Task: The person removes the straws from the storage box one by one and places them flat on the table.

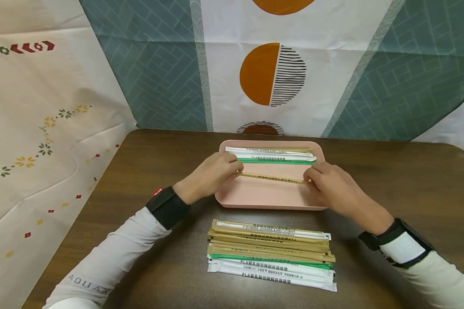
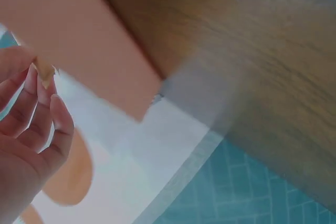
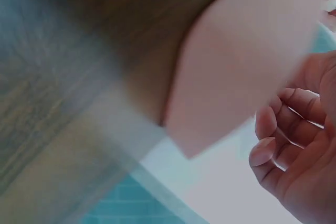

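A brown paper-wrapped straw [image 1: 272, 177] with dark print stretches between both hands, over the pink tray [image 1: 267, 196]. My left hand [image 1: 216, 171] pinches its left end; in the left wrist view that brown wrapper end [image 2: 45, 72] pokes out between thumb and fingertips. At the other end, my right hand [image 1: 334, 185] holds the straw with bent fingers; the right wrist view hides the straw itself behind the tray wall [image 3: 226, 77]. Along the tray's far side lie several wrapped straws [image 1: 270, 156], white and brown, with a green one [image 1: 278, 161] nearest.
In front of the tray, a row of wrapped straws [image 1: 270, 244] lies side by side on the wooden table [image 1: 154, 171], brown ones farther away, green and white ones nearer. A patterned cloth [image 1: 224, 64] hangs behind the table, and another pale cloth [image 1: 42, 128] is at the left.
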The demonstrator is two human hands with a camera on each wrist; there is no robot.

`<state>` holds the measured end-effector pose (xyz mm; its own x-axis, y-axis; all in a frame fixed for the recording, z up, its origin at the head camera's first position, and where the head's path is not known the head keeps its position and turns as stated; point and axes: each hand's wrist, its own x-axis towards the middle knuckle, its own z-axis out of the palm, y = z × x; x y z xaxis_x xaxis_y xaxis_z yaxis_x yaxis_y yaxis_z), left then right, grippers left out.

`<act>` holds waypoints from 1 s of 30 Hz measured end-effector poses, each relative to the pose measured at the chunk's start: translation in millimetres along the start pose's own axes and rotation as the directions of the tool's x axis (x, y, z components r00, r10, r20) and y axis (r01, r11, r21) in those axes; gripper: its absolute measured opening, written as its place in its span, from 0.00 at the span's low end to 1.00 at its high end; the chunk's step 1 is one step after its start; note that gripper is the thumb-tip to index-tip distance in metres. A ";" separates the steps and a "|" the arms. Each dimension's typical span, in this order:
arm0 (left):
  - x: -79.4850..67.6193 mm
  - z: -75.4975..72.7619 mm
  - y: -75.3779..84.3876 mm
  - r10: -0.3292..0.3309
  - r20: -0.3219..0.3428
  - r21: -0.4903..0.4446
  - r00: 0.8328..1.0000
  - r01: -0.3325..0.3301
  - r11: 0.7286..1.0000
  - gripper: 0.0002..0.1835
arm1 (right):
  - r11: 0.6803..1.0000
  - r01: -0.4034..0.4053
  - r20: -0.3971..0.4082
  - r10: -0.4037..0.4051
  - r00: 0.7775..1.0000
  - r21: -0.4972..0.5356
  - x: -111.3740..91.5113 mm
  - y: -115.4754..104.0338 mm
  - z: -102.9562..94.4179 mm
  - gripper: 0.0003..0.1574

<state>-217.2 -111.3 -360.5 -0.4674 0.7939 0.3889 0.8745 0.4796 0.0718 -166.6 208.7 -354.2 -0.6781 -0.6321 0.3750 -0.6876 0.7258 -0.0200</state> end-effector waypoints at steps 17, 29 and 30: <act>-75.9 -35.6 91.9 0.116 -0.040 -0.132 0.992 -0.121 0.984 0.09 | 0.995 0.102 -0.140 -0.098 0.985 0.018 -74.2 -85.3 -24.8 0.28; -94.5 -13.3 118.9 0.224 0.055 0.012 0.973 -0.225 0.974 0.05 | 0.992 0.125 -0.098 -0.122 0.988 0.020 -93.1 -108.2 -7.3 0.27; -94.7 -12.0 119.1 0.226 0.055 0.019 0.973 -0.227 0.974 0.06 | 0.992 0.127 -0.103 -0.125 0.987 0.019 -93.8 -108.2 -6.1 0.27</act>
<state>-67.2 -133.9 -377.7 -0.2644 0.9011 0.3437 0.9552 0.2939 -0.0358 -27.0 191.2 -381.6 -0.5570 -0.6864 0.4677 -0.7730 0.6343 0.0102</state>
